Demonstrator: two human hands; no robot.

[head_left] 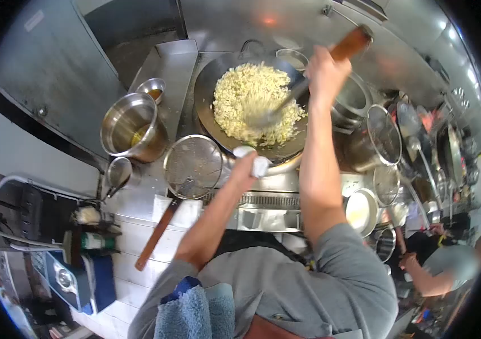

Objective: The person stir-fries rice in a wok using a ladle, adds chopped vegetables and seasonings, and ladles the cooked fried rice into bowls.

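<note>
In the head view, a wide, round-bottomed dark metal wok [208,124] holds a loose, lumpy mound of pale yellow grains [243,85] flecked with green. The left hand [245,171] is closed on a folded white cloth [260,166] at the near edge of the wok. The right hand [327,76] is closed in a fist around the long-handled metal utensil [291,97], above the wok's right side; the handle's smooth brown wooden end [354,42] sticks out past the fist. The utensil's head, blurred, lies among the grains.

Left of the wok, on the smooth metal surface [167,79], stand a deep, shiny cylindrical pot [121,127] with yellowish liquid inside and, beside it, a small round metal bowl [151,87] of brown liquid. A flat, circular mesh strainer [192,161] lies near the left hand, its straight wooden handle pointing toward the person. To the right of the wok, another round mesh strainer [384,133] tilts over a large metal pot [359,152]. A fluffy blue towel [195,313] hangs against the person's grey clothing.
</note>
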